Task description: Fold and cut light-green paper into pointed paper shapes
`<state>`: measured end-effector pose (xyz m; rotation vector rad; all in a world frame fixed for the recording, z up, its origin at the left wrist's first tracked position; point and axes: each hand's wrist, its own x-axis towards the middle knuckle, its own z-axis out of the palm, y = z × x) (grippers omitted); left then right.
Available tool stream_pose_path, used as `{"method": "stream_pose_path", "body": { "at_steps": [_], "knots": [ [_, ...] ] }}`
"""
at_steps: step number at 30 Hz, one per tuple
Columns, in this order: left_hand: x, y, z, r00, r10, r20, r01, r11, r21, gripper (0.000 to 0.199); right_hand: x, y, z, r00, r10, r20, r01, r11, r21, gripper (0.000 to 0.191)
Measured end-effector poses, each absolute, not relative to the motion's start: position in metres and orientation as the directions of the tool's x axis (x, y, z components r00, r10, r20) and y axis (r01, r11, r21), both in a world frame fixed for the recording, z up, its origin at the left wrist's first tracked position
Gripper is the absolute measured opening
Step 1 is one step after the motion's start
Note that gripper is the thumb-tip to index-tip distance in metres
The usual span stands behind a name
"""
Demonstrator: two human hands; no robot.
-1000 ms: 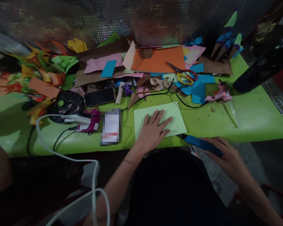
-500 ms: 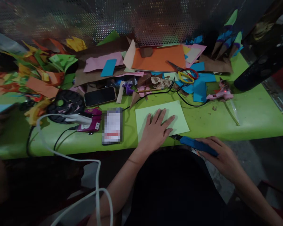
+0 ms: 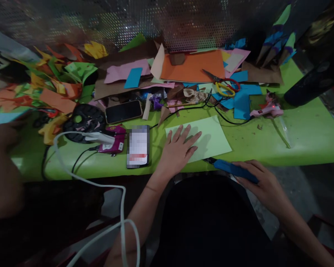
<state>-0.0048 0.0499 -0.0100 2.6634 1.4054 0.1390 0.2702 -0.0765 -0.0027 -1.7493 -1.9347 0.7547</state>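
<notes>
My left hand (image 3: 178,147) lies flat with fingers spread on a pale green sheet of paper (image 3: 211,137), covering its left part. The sheet rests near the front edge of the green table (image 3: 247,142). My right hand (image 3: 263,183) is wrapped round the blue handle of a utility knife (image 3: 235,170). The knife's dark tip points left, close to the front edge of the sheet; whether it touches the paper I cannot tell.
Left of the sheet lie a phone with a lit screen (image 3: 138,146), a purple power socket (image 3: 113,141) and a dark phone (image 3: 124,112). Scissors (image 3: 224,86), a pink glue gun (image 3: 267,111) and coloured paper lie behind. Another person's arm (image 3: 4,167) is at left.
My left hand has slid left across the sheet, uncovering more of its right part. The whole view has shifted slightly. My right hand still holds the knife at the front edge.
</notes>
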Motion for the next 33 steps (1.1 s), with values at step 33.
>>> {"method": "stream_pose_path", "body": {
  "at_steps": [33],
  "knots": [
    [-0.026, 0.058, -0.025, 0.566, 0.822, 0.060, 0.814, -0.569, 0.116, 0.051, 0.218, -0.072, -0.010, -0.242, 0.969, -0.053, 0.688, 0.133, -0.713, 0.032]
  ]
}}
